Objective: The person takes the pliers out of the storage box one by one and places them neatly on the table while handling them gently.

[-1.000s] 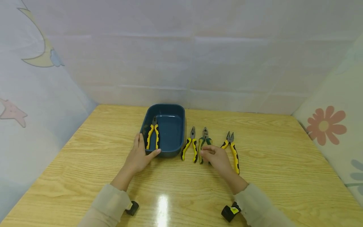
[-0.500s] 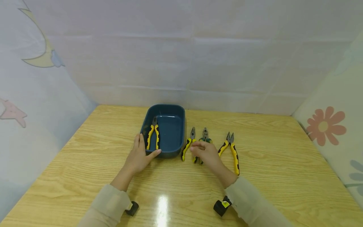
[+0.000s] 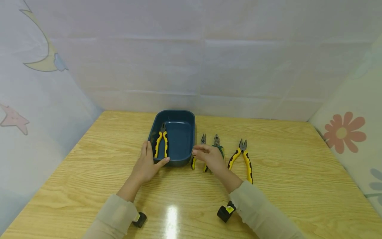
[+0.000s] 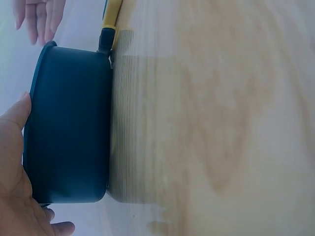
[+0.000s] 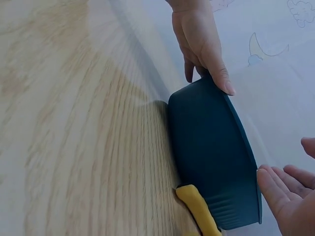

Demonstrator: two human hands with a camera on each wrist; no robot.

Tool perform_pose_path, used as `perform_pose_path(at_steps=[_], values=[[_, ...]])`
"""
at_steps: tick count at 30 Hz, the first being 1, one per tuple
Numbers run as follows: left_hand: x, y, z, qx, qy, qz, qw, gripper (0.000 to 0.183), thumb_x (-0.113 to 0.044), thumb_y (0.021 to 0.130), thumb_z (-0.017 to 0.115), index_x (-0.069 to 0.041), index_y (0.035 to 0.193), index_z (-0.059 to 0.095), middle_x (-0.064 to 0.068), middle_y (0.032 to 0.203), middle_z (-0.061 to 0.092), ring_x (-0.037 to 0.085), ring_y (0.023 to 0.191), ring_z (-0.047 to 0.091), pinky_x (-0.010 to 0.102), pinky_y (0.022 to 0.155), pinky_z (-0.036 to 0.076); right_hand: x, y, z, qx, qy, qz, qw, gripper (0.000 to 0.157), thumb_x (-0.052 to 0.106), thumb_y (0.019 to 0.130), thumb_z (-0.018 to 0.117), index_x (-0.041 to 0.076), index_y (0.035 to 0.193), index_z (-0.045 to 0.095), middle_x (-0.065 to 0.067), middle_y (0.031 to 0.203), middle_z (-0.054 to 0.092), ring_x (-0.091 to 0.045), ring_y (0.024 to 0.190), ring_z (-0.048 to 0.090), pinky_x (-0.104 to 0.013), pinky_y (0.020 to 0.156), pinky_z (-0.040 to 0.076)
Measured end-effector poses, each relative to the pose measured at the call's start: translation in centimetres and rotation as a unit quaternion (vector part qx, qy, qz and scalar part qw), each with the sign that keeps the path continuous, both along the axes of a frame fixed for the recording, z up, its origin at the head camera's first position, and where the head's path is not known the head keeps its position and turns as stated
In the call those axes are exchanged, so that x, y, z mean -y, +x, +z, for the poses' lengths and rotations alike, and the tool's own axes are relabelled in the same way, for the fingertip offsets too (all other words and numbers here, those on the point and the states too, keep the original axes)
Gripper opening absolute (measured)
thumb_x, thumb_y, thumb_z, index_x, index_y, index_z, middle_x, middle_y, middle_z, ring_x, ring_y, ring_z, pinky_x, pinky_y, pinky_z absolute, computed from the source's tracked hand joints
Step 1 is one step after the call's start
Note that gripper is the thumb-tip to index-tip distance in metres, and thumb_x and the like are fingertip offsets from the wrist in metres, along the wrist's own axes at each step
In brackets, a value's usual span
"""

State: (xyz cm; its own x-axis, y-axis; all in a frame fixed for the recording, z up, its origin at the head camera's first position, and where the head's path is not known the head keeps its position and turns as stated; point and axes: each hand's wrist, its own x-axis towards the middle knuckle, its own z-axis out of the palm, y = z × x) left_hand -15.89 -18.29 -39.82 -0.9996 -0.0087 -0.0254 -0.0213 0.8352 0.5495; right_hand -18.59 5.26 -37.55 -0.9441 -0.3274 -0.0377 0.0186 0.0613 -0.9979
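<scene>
A deep dark blue rectangular tub (image 3: 180,163) stands on the table, and yellow-and-black pliers (image 3: 165,146) lie inside it along the left. My left hand (image 3: 145,166) holds the tub's near left corner, thumb over the front rim and fingers along the left side. Over the handles of long-nose pliers (image 3: 203,139) hovers my right hand (image 3: 212,159), fingers loosely bent and holding nothing, near the tub's right rim. Green-handled pliers (image 3: 217,142) lie partly hidden behind that hand. Larger yellow-and-black pliers (image 3: 248,164) lie farther right, handles spread.
The wooden table (image 3: 298,172) meets a pale cloth backdrop (image 3: 238,73) behind and at both sides. A black camera (image 3: 139,219) hangs at the left wrist and another black camera (image 3: 225,212) at the right wrist.
My right hand has moved left, from over the green-handled pliers to over the long-nose pliers beside the tub. The left hand, the tub and the pliers have stayed put.
</scene>
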Motion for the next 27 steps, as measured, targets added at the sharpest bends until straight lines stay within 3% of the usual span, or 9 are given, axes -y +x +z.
perform_pose_path(at_steps=[22, 27], values=[[-0.1, -0.1, -0.1, -0.005, -0.002, 0.005, 1.0000, 0.101, -0.061, 0.077, 0.046, 0.000, 0.137, -0.007, 0.018, 0.141, -0.009, 0.041, 0.122, 0.018, 0.051, 0.092, 0.027, 3.2, -1.1, 1.2, 0.044, -0.039, 0.026, 0.998, 0.033, 0.005, 0.083, 0.056, -0.008, 0.112, 0.051, -0.024, 0.113, 0.050, -0.025, 0.097, 0.055, -0.030, 0.079, 0.045], [-0.1, 0.0, 0.0, -0.001, -0.002, 0.003, 1.0000, 0.101, -0.062, 0.076, 0.045, 0.000, 0.136, -0.008, 0.018, 0.141, -0.009, 0.041, 0.122, 0.017, 0.051, 0.092, 0.027, 3.8, -1.4, 1.4, 0.068, -0.029, 0.023, 0.997, 0.033, 0.005, 0.082, 0.057, -0.008, 0.112, 0.052, -0.020, 0.111, 0.052, -0.024, 0.096, 0.055, -0.031, 0.079, 0.044]])
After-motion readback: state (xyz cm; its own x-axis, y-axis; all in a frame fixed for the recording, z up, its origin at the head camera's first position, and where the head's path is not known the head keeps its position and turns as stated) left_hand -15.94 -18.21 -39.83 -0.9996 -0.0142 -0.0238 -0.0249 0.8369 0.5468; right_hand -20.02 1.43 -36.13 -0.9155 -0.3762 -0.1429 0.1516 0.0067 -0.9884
